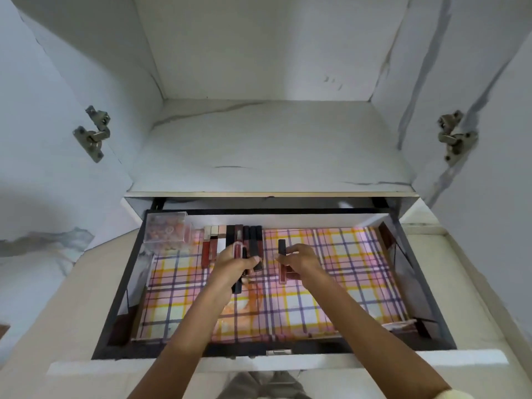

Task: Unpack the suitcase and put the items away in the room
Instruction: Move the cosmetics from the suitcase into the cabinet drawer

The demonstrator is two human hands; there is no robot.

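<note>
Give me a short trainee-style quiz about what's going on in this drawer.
1. True or false: the drawer is shut.
2. Where in it does the clear box sit? A) back left corner B) front right corner C) middle
3. Fill in: the ____ hand grips several tubes at once.
Key: 1 false. 2 A. 3 left: the left hand grips several tubes, and the right hand pinches a single tube.
</note>
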